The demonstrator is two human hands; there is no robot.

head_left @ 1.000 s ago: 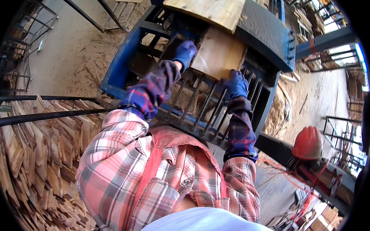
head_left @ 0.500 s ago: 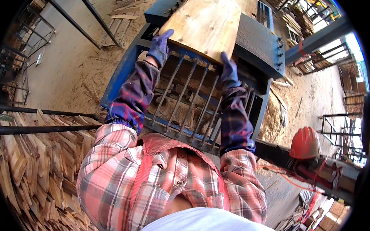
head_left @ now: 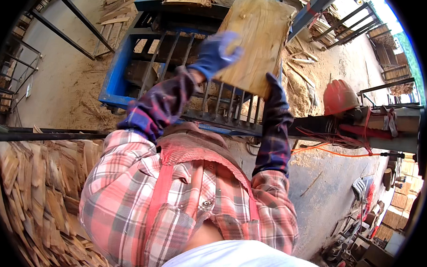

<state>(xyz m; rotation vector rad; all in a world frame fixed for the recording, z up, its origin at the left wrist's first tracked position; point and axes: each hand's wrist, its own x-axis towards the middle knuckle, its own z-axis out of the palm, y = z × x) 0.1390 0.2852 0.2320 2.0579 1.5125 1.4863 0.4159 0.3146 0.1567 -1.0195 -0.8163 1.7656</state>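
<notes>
Right blue-gloved grip pinches a flat tan wooden board; left blue-gloved grip, kinda blurry, is splayed left of that one.

Wears a pink, white and grey plaid shirt; has red straps over it; sports dark checked oversleeves and blue gloves.

Free room over the metal bars at left, wooden board an obstacle at right
</notes>
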